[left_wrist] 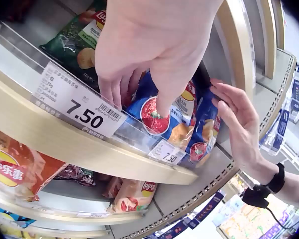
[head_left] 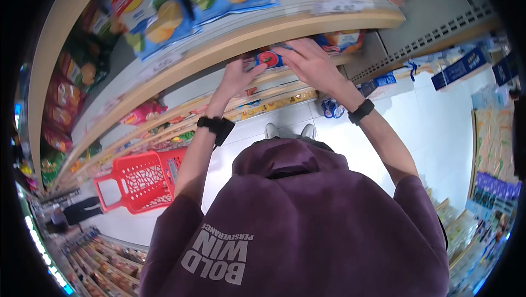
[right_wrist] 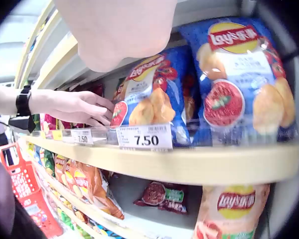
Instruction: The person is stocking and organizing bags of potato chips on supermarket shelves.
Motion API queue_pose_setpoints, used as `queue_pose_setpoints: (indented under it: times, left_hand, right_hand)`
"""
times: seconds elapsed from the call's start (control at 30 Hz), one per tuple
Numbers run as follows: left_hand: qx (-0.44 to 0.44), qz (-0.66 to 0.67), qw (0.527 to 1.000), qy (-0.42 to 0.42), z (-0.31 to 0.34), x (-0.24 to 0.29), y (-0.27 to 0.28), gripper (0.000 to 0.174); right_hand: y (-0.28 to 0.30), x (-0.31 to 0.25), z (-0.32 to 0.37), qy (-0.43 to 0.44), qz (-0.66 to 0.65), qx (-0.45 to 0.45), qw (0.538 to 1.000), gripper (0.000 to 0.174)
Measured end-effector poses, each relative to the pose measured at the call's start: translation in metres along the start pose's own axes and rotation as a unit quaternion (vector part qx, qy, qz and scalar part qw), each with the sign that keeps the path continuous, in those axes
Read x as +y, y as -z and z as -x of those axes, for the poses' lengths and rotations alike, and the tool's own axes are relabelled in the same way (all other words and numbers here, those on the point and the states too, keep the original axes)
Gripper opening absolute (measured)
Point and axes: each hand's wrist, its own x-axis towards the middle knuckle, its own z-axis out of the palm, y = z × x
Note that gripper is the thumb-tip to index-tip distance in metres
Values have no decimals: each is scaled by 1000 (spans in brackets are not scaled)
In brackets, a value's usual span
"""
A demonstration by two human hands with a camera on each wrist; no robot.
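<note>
Blue chip bag (right_wrist: 152, 102) against left grip (right_wrist: 78, 106)

left hand (head_left: 236, 79): beside blue chip bag (head_left: 269, 59) | right hand (head_left: 311, 66): at its other side | red basket (head_left: 159, 160): near left forearm (head_left: 198, 157)

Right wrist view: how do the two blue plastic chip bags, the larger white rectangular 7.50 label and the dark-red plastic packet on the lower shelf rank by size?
1. Right blue plastic chip bag
2. Left blue plastic chip bag, possibly farther away
3. White rectangular label, dark-red plastic packet: too alike to rank
</note>
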Motion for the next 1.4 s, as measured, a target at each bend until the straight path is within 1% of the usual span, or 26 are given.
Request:
queue_pose_setpoints:
  times: [0.03, 0.07, 0.1, 0.13, 0.17, 0.2, 0.27, 0.37, 0.4, 0.5, 0.53, 0.63, 0.67, 0.77, 0.87, 0.97, 1.07, 1.17, 1.27, 1.4]
  left_hand:
    - [-11, 45, 999, -14, -5, -1, -1, 69]
    - [-17, 58, 998, 0, -7, -1, -2, 69]
    - [-24, 71, 997, 14, -9, 4, -3, 70]
    - [-31, 85, 996, 25, -12, 6, -4, 70]
    - [-20, 76, 997, 18, -15, 5, -7, 71]
    - [-10, 68, 998, 12, -16, 0, -11, 71]
    - [19, 55, 998, 17, -17, -6, -18, 71]
    - [-22, 95, 995, 15, -17, -15, -14, 68]
    - [0, 89, 995, 37, -15, -14, -14, 59]
    - [-34, 113, 992, 35, -20, -28, -10, 51]
    - [-61, 102, 992, 47, -23, -29, -7, 49]
    - [-90, 79, 990, 73, -29, -29, -5, 50]
    - [-103, 58, 989, 88, -30, -28, -5, 54]
    - [-128, 16, 986, 101, -30, -14, 2, 58]
    - [-156, 48, 981, 105, -38, -22, 0, 62]
    - [-152, 57, 981, 111, -38, -24, -1, 59]
    - [-174, 38, 978, 110, -42, -27, -3, 57]
    - [-120, -50, 989, 62, -40, -27, -10, 55]
    - [-107, -55, 992, 38, -41, -35, -15, 56]
    - [-113, -54, 991, 47, -36, -27, -9, 56]
  right_hand:
    - [1, -2, -16, 46, 13, -17, 999, 35]
    - [-1, -2, -32, 46, 38, -50, 997, 31]
    - [0, -5, -44, -5, 69, -128, 989, 31]
    - [3, -8, -56, -56, 102, -204, 972, 31]
    - [7, -10, -69, -106, 137, -277, 945, 31]
    - [12, -13, -83, -180, 134, -333, 916, 32]
    - [-1, 16, -50, -177, 67, -214, 958, 29]
    - [-9, 40, -38, -194, 68, -148, 967, 28]
    - [-11, 43, -40, -197, 69, -142, 968, 28]
    - [-15, 52, -49, -211, 80, -136, 965, 29]
    - [-15, 54, -51, -214, 84, -136, 964, 29]
    - [-13, 57, -51, -220, 90, -146, 960, 30]
    - [-12, 57, -52, -222, 91, -149, 959, 31]
    - [-11, 57, -55, -230, 92, -158, 956, 32]
    - [-12, 57, -57, -233, 94, -164, 954, 33]
    - [-15, 56, -60, -236, 95, -169, 952, 34]
    - [-19, 57, -61, -239, 96, -175, 950, 35]
    - [-24, 56, -62, -239, 98, -179, 949, 36]
    - [-26, 55, -63, -240, 102, -184, 948, 37]
    - [-29, 53, -65, -247, 112, -193, 943, 39]
